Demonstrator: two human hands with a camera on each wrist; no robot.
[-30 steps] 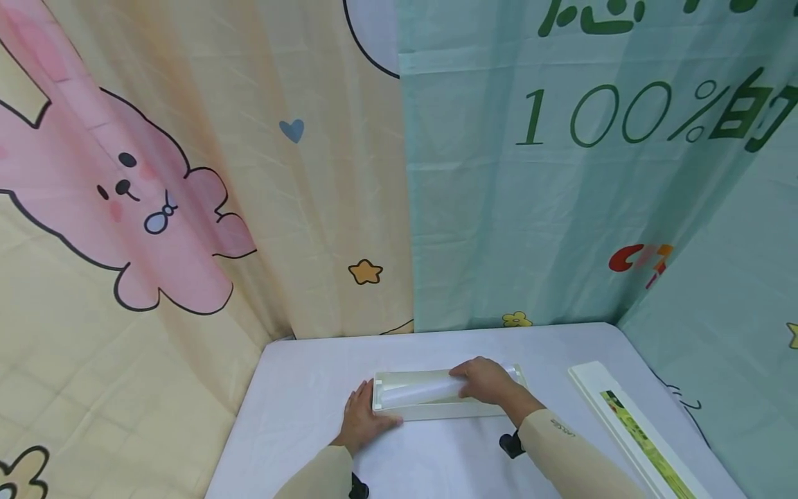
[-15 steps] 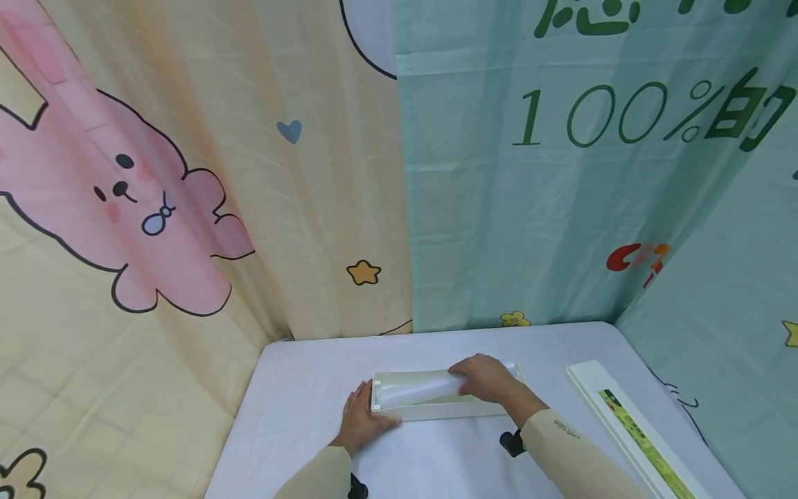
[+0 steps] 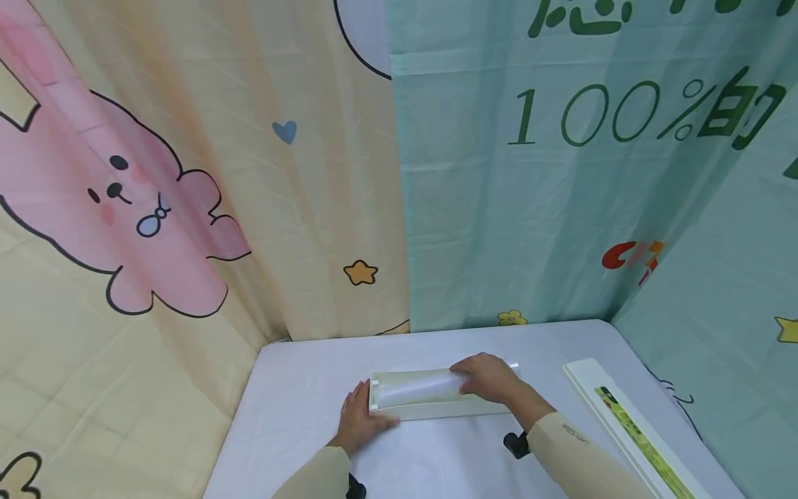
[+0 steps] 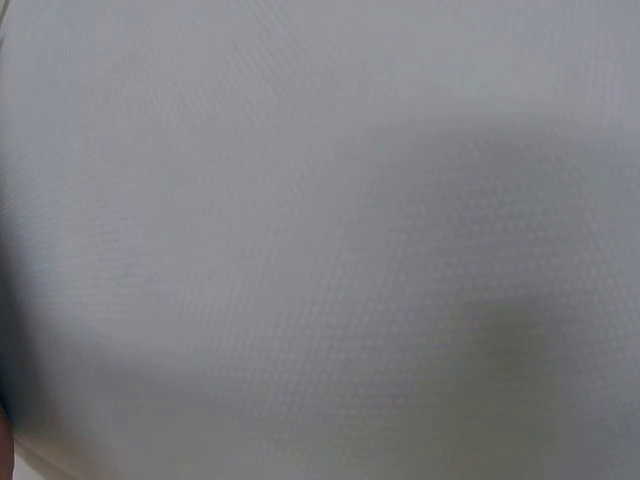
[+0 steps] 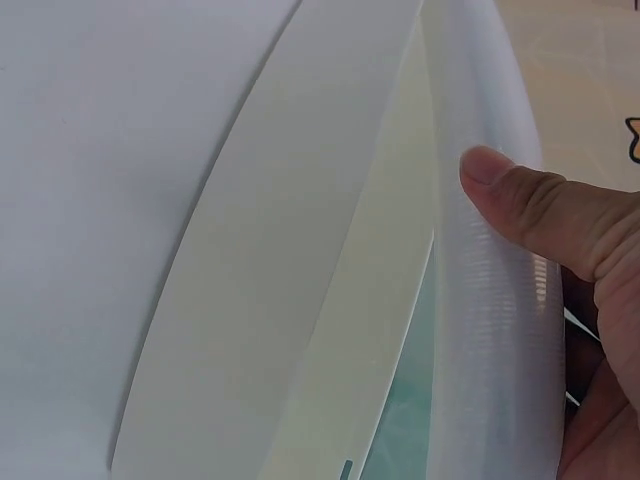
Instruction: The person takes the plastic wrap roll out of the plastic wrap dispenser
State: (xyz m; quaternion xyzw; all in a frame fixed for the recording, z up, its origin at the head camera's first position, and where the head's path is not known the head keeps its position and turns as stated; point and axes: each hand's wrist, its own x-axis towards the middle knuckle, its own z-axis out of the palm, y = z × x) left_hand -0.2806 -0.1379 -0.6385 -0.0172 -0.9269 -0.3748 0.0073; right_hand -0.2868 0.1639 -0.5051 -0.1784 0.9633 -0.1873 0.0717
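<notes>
A long white box (image 3: 442,411) lies lengthwise on the table in the head view, with a translucent roll of plastic film (image 3: 411,389) in its open top. My right hand (image 3: 489,380) grips the roll near its right part. In the right wrist view, the thumb presses the near side of the roll (image 5: 490,330) and the other fingers go behind it. That view also shows a gap between roll and box wall, widening toward the frame's bottom. My left hand (image 3: 361,421) rests against the box's left corner, fingers along the end, thumb along the front wall.
A long white lid (image 3: 630,426) with a yellow-green printed strip lies slanted at the table's right side. White cloth covers the table (image 3: 312,367); it fills nearly all of the left wrist view. Printed curtains (image 3: 349,173) stand behind and at both sides.
The roll's right end has risen slightly over the box rim, with my right hand still gripping it. My left hand keeps its place at the box corner. The head view has shifted a little.
</notes>
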